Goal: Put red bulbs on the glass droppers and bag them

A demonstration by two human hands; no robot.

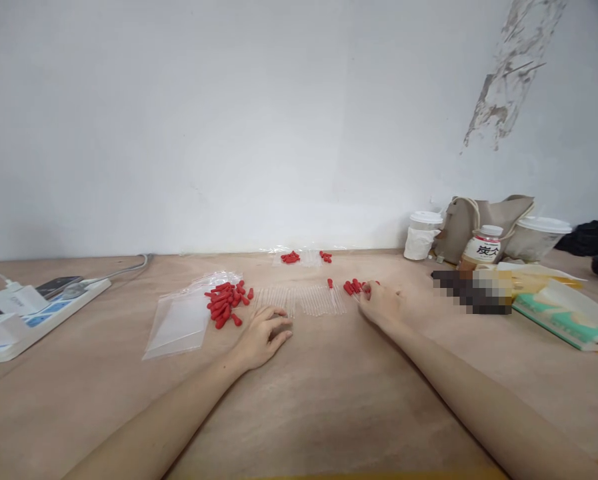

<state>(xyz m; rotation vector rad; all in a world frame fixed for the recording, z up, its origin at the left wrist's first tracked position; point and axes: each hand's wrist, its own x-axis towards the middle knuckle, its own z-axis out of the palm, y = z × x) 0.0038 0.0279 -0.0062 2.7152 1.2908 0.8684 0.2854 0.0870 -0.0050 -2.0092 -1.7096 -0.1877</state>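
My left hand (266,335) rests on the table with its fingers loosely apart, holding nothing. Just beyond it lies a row of thin clear glass tubes (323,300). A pile of red rubber bulbs (223,303) sits left of the tubes, beside and partly on a clear plastic bag (181,327). One red bulb (330,283) caps the far end of a tube near the row's right side. My right hand (383,303) has its fingers curled together at several red bulbs (353,287) right of the row. Red shows at its fingertips; its grip is partly hidden.
Near the wall lies another clear bag (306,258) with red bulbs and tubes. A power strip (53,317) with chargers and a phone (59,287) stands at left. At right are a lidded cup (422,237), a bottle (483,248), a grey bag (499,210) and a green tissue pack (563,317).
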